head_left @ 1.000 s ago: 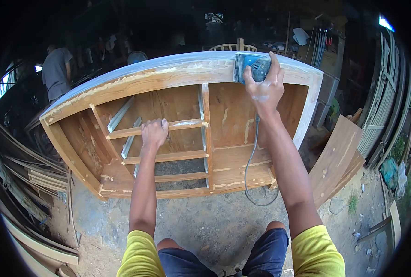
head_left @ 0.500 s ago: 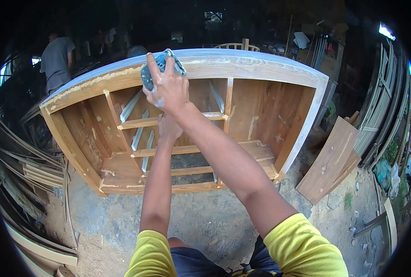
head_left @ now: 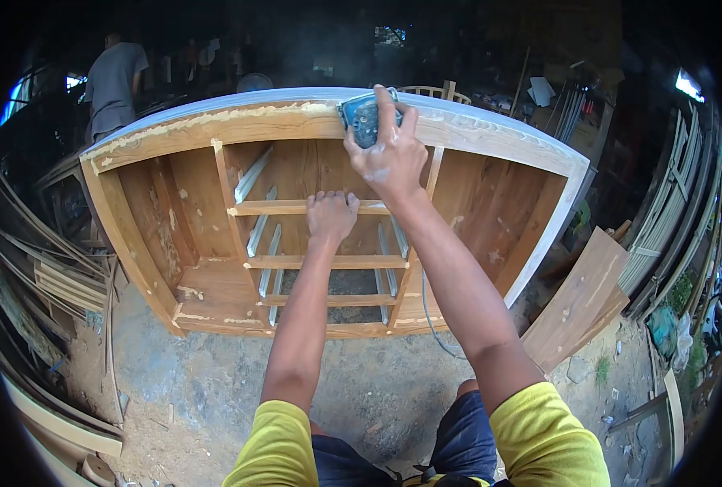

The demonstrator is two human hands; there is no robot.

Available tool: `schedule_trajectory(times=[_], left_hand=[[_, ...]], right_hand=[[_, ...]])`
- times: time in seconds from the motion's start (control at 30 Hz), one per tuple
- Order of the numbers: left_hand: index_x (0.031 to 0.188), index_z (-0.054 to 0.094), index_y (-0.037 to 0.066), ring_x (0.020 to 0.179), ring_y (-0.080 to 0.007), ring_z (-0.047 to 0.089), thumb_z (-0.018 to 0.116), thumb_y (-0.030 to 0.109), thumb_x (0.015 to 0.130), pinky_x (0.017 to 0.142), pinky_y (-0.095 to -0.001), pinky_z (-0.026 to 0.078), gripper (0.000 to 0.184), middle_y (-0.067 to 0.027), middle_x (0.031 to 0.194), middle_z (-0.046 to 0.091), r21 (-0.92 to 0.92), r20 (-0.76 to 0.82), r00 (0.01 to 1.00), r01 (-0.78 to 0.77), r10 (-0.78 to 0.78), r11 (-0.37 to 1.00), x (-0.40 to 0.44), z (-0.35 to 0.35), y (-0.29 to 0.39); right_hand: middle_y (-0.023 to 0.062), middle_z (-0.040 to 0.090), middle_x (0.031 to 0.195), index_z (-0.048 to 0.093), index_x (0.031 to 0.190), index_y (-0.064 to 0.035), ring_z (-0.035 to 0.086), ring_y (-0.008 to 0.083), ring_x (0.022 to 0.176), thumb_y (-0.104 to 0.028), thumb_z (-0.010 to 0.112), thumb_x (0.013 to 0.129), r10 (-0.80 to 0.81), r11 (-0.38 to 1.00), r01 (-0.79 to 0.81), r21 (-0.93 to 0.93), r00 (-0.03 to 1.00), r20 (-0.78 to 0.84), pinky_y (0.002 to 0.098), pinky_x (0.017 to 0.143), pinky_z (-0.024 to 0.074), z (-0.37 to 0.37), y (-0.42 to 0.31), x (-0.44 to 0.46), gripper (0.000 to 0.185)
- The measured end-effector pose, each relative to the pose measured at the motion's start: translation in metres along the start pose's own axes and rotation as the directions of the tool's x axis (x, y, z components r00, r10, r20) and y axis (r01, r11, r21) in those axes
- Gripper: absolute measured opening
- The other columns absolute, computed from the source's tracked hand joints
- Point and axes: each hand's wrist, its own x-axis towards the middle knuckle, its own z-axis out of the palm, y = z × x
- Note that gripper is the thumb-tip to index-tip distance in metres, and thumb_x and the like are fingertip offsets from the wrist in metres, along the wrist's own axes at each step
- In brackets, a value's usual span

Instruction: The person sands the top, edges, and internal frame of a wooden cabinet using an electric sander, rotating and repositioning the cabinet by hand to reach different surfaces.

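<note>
My right hand (head_left: 393, 162) is wrapped round a dusty blue palm sander (head_left: 367, 120), which rests against the front face of the top beam on a wooden cabinet frame (head_left: 272, 126). White dust coats some of my fingers. Lower down, my left hand (head_left: 332, 214) grips the upper drawer rail (head_left: 276, 209), its fingers hooked over the top. Right of the sander the beam looks pale and whitish; to the left it is brown wood with cream filler along its upper edge. White drawer runners (head_left: 253, 174) slope back inside the middle bay.
A grey cable (head_left: 431, 312) hangs below the cabinet on the right. Wooden panels (head_left: 576, 296) lean at the right, near bundled strips (head_left: 665, 195). Curved wood strips (head_left: 61, 276) pile up at the left. Another person (head_left: 116, 85) stands at the back left, facing away.
The sander has slid rightward along the top beam in my right hand. My left hand shows more fully on the upper rail, and the view has shifted slightly.
</note>
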Motion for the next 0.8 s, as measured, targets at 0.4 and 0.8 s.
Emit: schedule_trajectory(times=[0.4,0.8], left_hand=[[0.099,0.082,0.007,0.103,-0.0328,0.074,0.053,0.041,0.106,0.098,-0.0478,0.050,0.045,-0.0157,0.102,0.081,-0.022,-0.047,0.997,-0.064,0.063,0.998,0.001,0.005,-0.006],[0.094,0.083,0.006,0.101,-0.0352,0.074,0.051,0.039,0.107,0.098,-0.0505,0.049,0.048,-0.0175,0.102,0.082,-0.005,-0.063,0.998,-0.011,0.011,1.000,0.001,0.006,0.002]], right_hand=[[0.0219,0.064,0.123,0.058,0.154,-0.0197,0.077,0.0420,0.087,-0.031,0.088,0.079,-0.089,0.996,0.090,-0.010,0.995,0.036,0.0494,0.072,0.0666,-0.017,0.027,-0.004,0.081],[0.0231,0.068,0.114,0.056,0.151,-0.0117,0.077,0.0415,0.090,-0.029,0.088,0.084,0.031,0.992,-0.049,-0.119,0.988,-0.153,0.0503,0.077,0.0653,-0.052,0.093,-0.007,0.076]])
